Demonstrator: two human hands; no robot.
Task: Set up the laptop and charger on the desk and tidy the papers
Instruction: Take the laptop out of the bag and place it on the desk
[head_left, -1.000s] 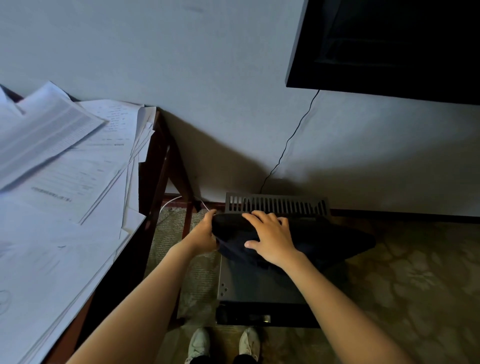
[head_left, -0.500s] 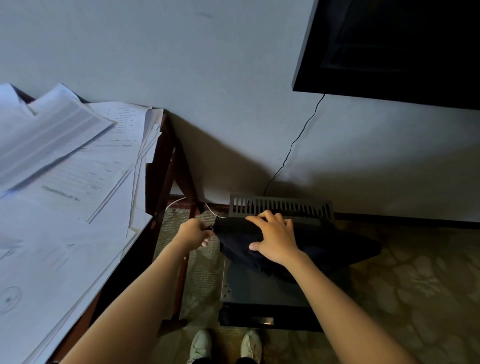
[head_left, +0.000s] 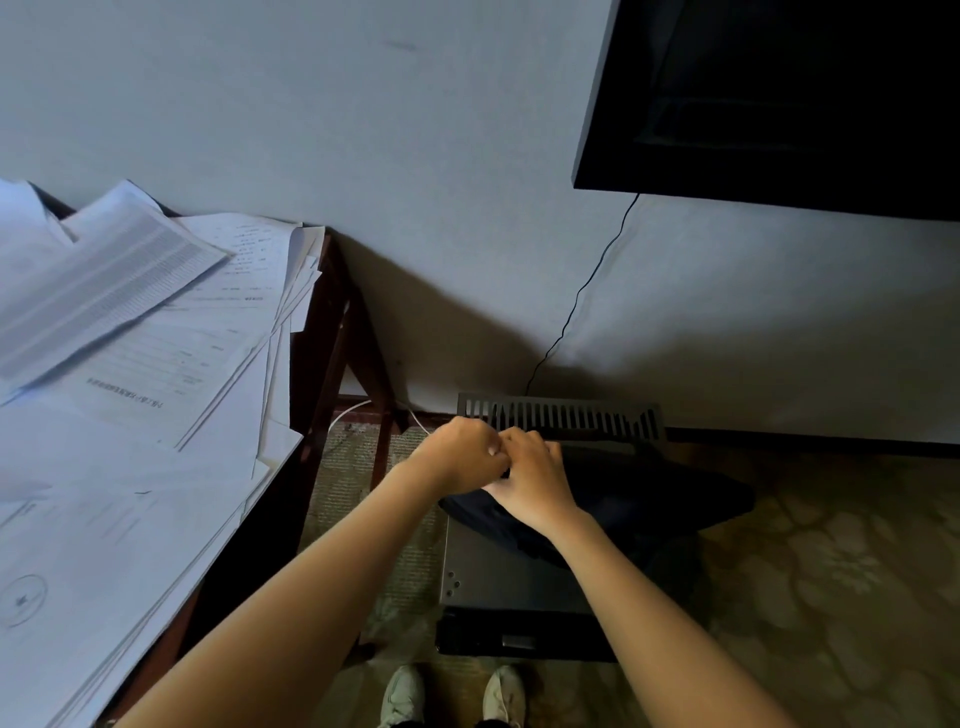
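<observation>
I count 2 hands, both mine, knuckle to knuckle at the left end of 1 dark bag (head_left: 649, 493). My left hand (head_left: 462, 457) is curled tight. Its own knuckles hide the fingertips, so I cannot tell whether it pinches anything. My right hand (head_left: 530, 478) has its fingers bent over the bag's top edge and grips the fabric there.

The bag lies across the far half of 1 grey box (head_left: 509, 577), which stands on the patterned carpet (head_left: 831, 571) against the wall. Just behind the bag is 1 slatted grille (head_left: 561, 415).

There are 2 cables. A black cable (head_left: 587, 291) runs down the wall from the black screen (head_left: 779, 104), and a white cable (head_left: 353, 410) shows low between the counter legs. My 2 pale shoes (head_left: 402, 696) sit at the box's near edge, cut off by the frame.

The papers (head_left: 130, 415) lie on the counter (head_left: 322, 332) in 1 loose, fanned heap. They cover it out to its right edge and far right corner, and some sheets overhang. They overlap too much for a count, and the print is too small to read.

The bag's contents are hidden. Its right end is lost in shadow, the screen is cropped at the top and right, and only a strip of the counter's dark wood shows.
</observation>
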